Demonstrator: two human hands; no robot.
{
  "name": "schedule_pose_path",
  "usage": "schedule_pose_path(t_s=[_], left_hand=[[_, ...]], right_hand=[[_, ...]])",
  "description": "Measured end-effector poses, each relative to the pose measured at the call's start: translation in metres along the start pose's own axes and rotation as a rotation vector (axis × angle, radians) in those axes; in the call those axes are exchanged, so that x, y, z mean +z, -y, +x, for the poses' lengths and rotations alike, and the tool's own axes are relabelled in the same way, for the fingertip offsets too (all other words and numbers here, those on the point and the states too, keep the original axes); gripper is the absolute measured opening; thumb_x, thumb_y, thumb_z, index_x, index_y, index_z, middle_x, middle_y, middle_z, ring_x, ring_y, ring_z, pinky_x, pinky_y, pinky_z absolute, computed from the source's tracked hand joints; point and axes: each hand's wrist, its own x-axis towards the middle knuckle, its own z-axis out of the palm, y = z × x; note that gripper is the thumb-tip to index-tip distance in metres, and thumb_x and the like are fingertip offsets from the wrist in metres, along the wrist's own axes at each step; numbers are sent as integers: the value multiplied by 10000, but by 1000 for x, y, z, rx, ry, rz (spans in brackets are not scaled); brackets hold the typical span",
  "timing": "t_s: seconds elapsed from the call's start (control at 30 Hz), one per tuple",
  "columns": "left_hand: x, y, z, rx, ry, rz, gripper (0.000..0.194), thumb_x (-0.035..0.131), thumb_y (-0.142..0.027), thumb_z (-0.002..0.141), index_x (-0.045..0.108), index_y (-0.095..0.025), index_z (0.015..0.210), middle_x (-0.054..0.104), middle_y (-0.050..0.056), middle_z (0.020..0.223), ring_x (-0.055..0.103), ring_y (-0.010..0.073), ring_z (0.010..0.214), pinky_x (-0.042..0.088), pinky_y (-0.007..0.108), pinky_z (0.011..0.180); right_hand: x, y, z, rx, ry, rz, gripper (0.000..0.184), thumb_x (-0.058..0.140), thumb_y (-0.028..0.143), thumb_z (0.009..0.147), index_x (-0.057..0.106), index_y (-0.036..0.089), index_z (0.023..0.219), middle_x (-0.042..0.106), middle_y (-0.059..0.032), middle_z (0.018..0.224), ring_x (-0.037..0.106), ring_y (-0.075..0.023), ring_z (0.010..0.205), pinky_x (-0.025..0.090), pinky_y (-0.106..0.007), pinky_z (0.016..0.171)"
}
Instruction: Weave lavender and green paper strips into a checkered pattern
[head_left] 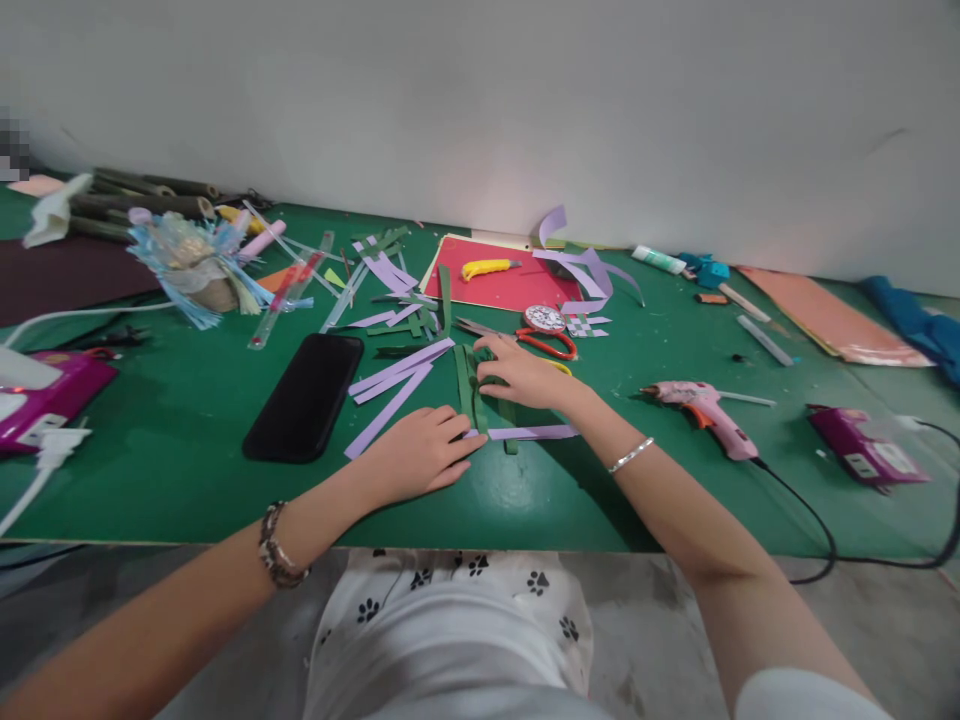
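Note:
Several green paper strips [463,385] lie upright across a horizontal purple paper strip [534,433] in front of me. My left hand [424,450] rests low on the table, its fingertips closed on the purple strip's left end and pressing it down beside the green strips. From the right, my right hand [521,370] reaches over the green strips, with its fingertips on a bent one and the index finger apart from the rest. Loose purple strips [394,380] fan out left of the hands. Scissors with orange handles [551,345] lie just beyond my right hand.
A black phone [306,400] lies at left. Behind are red paper [495,288], a yellow cutter [487,268] and a round patterned disc [544,318]. A pink glue gun [705,412] with its cord lies at right. Bamboo pieces [142,205] and a ruler [291,290] are back left.

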Motion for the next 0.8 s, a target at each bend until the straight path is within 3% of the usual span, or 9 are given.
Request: schedule_pose_path(t_s=[0.17, 0.3, 0.37, 0.53, 0.7, 0.8], left_hand=[[0, 0, 0, 5, 3, 1, 306, 463, -279, 876, 547, -167, 1148, 583, 81, 888, 521, 205, 799, 415, 310, 673], [2, 1, -1, 2, -11, -21, 310, 456, -280, 878, 552, -165, 1150, 586, 90, 904, 531, 216, 821, 435, 323, 684], [3, 2, -2, 0, -25, -41, 308, 456, -278, 877, 554, -171, 1149, 586, 95, 936, 535, 219, 840, 444, 330, 700], [4, 2, -3, -15, -79, -81, 293, 453, -268, 876, 563, -183, 1133, 570, 107, 1068, 543, 222, 906, 456, 350, 757], [4, 1, -3, -15, -115, -75, 286, 453, -256, 873, 573, -181, 1121, 571, 112, 1063, 534, 227, 981, 455, 364, 823], [5, 1, -2, -7, -126, -77, 292, 468, -255, 862, 575, -170, 1120, 576, 117, 1045, 534, 237, 995, 459, 371, 837]], right_hand=[[3, 3, 5, 89, -41, 13, 76, 537, 200, 786, 583, 164, 835, 491, -109, 1058, 488, -238, 1016, 418, -434, 882], [-8, 8, -11, 209, -226, 15, 353, 512, 159, 783, 479, 154, 1134, 405, -152, 1226, 424, -255, 1152, 392, -439, 943], [-13, 11, -25, 247, -293, 24, 401, 480, 173, 802, 432, 188, 1200, 367, -145, 1272, 403, -252, 1184, 376, -460, 964], [-7, 20, -43, 128, -167, 77, 316, 373, 140, 847, 549, 227, 1095, 508, -102, 1119, 479, -210, 1100, 418, -432, 930], [10, 30, -28, -39, -108, 44, 287, 421, 122, 833, 614, 206, 1029, 448, -112, 1289, 410, -232, 1171, 394, -435, 952], [16, 29, -19, -60, -127, 69, 218, 443, 158, 841, 622, 178, 963, 500, -123, 1235, 456, -216, 1127, 410, -412, 933]])
